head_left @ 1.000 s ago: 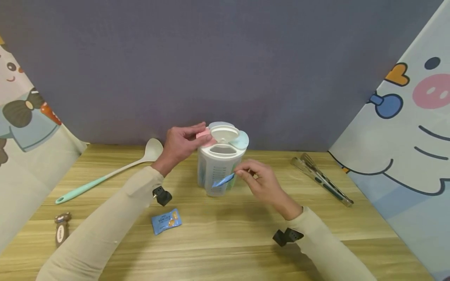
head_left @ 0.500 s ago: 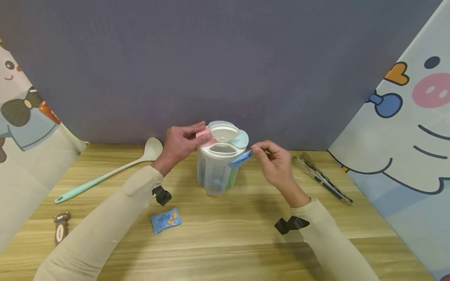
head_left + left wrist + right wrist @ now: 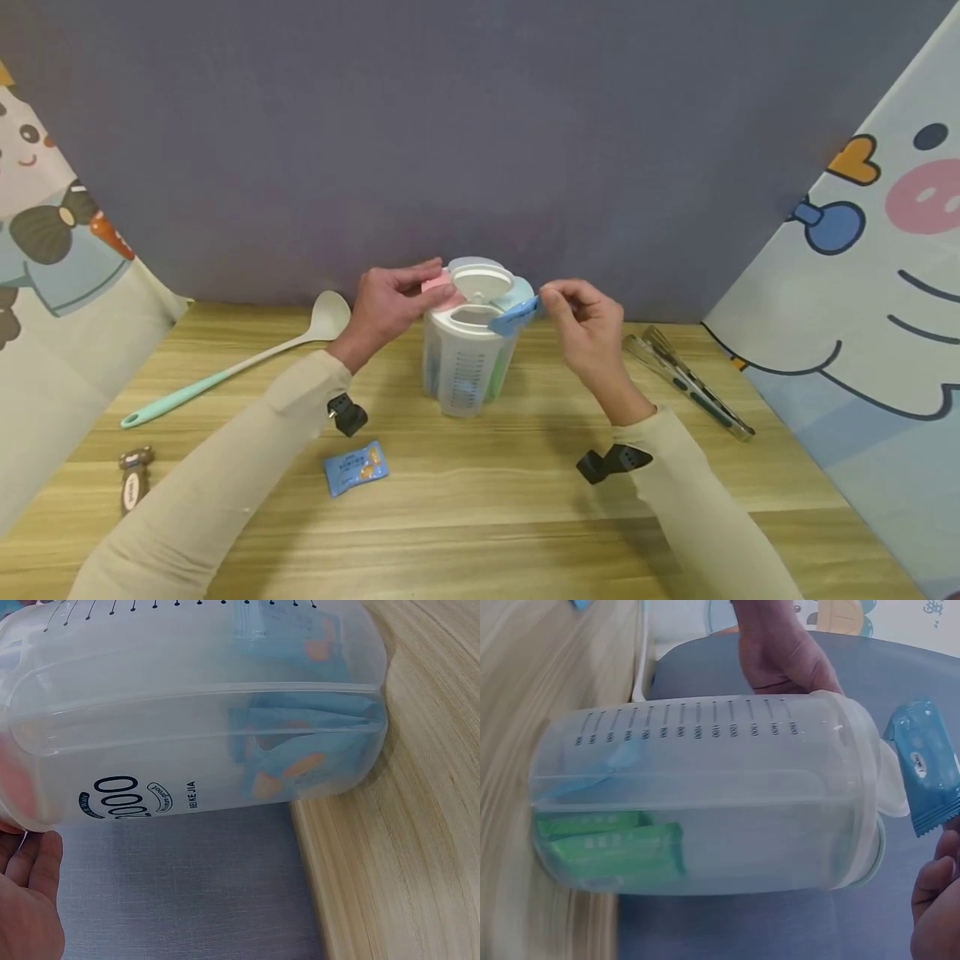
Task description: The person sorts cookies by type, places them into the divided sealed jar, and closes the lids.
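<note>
A clear divided food storage container [image 3: 461, 375] stands upright on the table, with pink and pale-blue flaps on its white lid. My left hand [image 3: 386, 304] grips the lid at the pink flap [image 3: 442, 292], thumb on top. With thumb and finger my right hand [image 3: 592, 333] pinches one end of a blue snack packet [image 3: 513, 318]. That packet overlaps the right front of the lid, beside an uncovered opening [image 3: 474, 317]. Blue packets [image 3: 307, 750] lie inside at the bottom, and green packets [image 3: 615, 847] fill part of another compartment.
Another blue packet [image 3: 356, 468] lies on the table in front. A white ladle with a mint handle [image 3: 187, 393] lies to the left, near a brown bear-topped object [image 3: 134, 482]. Metal tongs [image 3: 690, 383] lie at the right. A grey panel [image 3: 480, 150] stands behind.
My right hand has lifted the blue packet from in front of the container, up and rightward, to the lid's right front edge. My left hand keeps its place on the lid.
</note>
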`<state>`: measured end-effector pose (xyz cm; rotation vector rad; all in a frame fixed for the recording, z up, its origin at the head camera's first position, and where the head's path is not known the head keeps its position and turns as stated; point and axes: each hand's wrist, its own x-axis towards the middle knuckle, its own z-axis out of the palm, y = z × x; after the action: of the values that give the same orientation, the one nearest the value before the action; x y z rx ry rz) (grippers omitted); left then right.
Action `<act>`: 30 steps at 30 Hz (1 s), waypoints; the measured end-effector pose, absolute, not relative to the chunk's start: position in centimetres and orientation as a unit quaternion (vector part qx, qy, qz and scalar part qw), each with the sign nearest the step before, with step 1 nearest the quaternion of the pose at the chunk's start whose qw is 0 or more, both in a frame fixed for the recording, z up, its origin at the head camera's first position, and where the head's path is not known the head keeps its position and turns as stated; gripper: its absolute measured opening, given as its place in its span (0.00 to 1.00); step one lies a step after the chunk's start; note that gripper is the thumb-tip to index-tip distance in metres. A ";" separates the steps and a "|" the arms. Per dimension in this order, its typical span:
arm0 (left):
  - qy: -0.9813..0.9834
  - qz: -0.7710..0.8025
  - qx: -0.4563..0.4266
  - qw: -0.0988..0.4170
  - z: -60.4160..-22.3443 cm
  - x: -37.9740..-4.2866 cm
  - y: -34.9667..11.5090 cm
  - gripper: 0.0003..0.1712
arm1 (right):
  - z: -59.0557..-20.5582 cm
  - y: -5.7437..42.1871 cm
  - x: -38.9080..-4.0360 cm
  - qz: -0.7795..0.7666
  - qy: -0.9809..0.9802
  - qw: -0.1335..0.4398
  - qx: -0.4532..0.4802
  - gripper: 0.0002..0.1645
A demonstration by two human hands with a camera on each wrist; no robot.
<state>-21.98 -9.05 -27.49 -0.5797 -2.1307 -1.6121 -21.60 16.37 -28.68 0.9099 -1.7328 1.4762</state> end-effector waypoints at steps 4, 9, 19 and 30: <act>-0.762 -0.579 -0.210 0.199 -27.4 -22.0 -8.9 0.19 | -28.2 16.1 -21.7 0.584 -0.655 0.355 0.323 0.05; -0.766 -0.575 -0.210 0.197 -27.4 -21.9 -8.9 0.19 | -27.9 15.5 -21.8 0.593 -0.662 0.353 0.291 0.06; -0.762 -0.576 -0.211 0.207 -27.6 -22.1 -9.0 0.18 | -26.6 13.8 -20.6 0.561 -0.698 0.344 0.280 0.04; -0.758 -0.586 -0.208 0.198 -30.1 -24.9 -9.6 0.21 | -25.4 13.1 -19.8 0.508 -0.717 0.346 0.330 0.03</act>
<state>-24.89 -9.63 -30.05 -0.5831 -2.1209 -1.6386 -19.79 13.11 -25.41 0.8556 -1.8609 1.3177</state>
